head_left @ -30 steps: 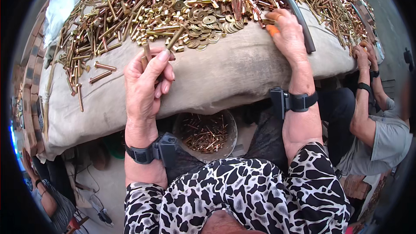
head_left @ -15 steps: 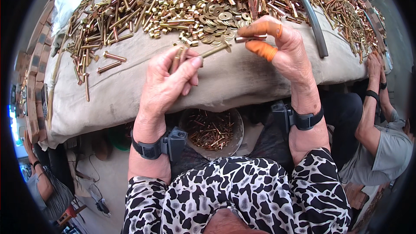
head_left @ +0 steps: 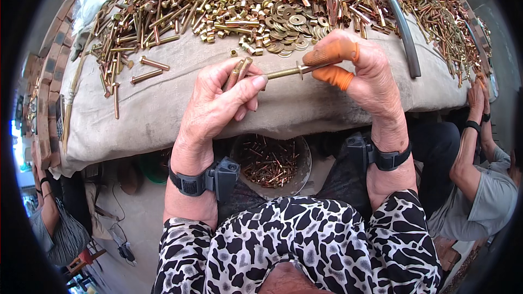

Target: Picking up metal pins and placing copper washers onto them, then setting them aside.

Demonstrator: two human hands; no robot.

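My left hand [head_left: 210, 100] is closed round several gold-coloured bolts [head_left: 238, 72], held together in its fingers. From its thumb and fingertip one threaded bolt [head_left: 283, 73] points right, with a flat washer [head_left: 301, 71] near its tip. My right hand [head_left: 370, 73], with orange covers on the thumb and index finger, pinches a slim metal sleeve [head_left: 318, 66]. The sleeve's end meets the bolt's tip; whether it is over the thread cannot be told. Just beyond lie loose washers [head_left: 289, 24], short nuts [head_left: 220, 13] and longer sleeves [head_left: 348, 0].
Grey cloth [head_left: 163, 125] covers the table. Loose bolts [head_left: 141, 27] lie at the left. A dark curved strip [head_left: 403, 35] divides the piles at the right. Below the edge stands a bucket [head_left: 308, 169] of metal parts. Another person's hands [head_left: 479, 100] work at the far right; someone else sits at the left.
My right hand has brought the sleeve left against the bolt's tip, closing the gap. The bolt in my left hand has turned more level.
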